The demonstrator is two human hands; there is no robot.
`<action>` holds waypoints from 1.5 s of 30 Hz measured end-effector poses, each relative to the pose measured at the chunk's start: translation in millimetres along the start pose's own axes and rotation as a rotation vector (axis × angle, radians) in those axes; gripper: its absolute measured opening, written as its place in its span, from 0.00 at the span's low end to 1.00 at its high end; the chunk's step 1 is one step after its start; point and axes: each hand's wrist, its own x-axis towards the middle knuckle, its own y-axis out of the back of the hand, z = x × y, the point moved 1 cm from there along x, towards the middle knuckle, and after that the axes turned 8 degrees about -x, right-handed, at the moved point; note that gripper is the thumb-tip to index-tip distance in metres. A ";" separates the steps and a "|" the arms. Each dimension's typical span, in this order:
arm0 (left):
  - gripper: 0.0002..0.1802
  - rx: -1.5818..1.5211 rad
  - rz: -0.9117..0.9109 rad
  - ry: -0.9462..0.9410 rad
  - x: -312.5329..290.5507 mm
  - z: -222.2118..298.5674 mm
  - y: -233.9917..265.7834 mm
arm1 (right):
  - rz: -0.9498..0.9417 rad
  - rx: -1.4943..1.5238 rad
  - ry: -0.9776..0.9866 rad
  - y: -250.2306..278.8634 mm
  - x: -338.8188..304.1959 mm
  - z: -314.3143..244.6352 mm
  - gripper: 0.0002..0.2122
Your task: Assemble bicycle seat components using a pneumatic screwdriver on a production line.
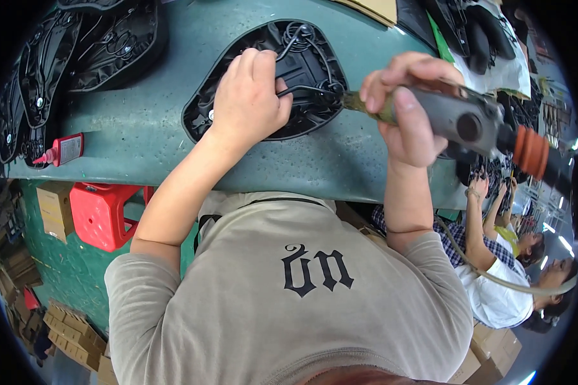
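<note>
A black bicycle saddle (294, 69) lies upside down on the green bench, its ribbed underside, wire rails and coiled springs showing. My left hand (247, 96) is closed on a black saddle rail (307, 88) over the middle of it; some fingertips are hidden. In my right hand (419, 122) is a grey power driver (453, 117), gripped near its front end. Its tip points left, at the spring and bolt (333, 88) at the saddle's right edge; whether it touches them I cannot tell.
More black saddles (119, 61) lie at the left, near a small red bottle (69, 149). A red stool (99, 215) and a cardboard box (54, 208) stand below the bench edge (109, 173). At the right are a hose (494, 281) and co-workers (504, 295).
</note>
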 end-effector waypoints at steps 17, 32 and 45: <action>0.23 -0.027 0.005 0.012 4.6 0.1 11.3 | -0.093 -0.069 0.212 -4.7 4.6 -51.5 0.17; 0.22 -0.115 -0.030 -0.062 44.2 -2.1 77.1 | 0.335 -0.316 -0.107 85.7 -70.8 14.5 0.15; 0.29 -0.545 0.593 0.522 357.2 -88.0 173.2 | 0.374 -0.323 -0.013 77.4 -76.2 11.6 0.16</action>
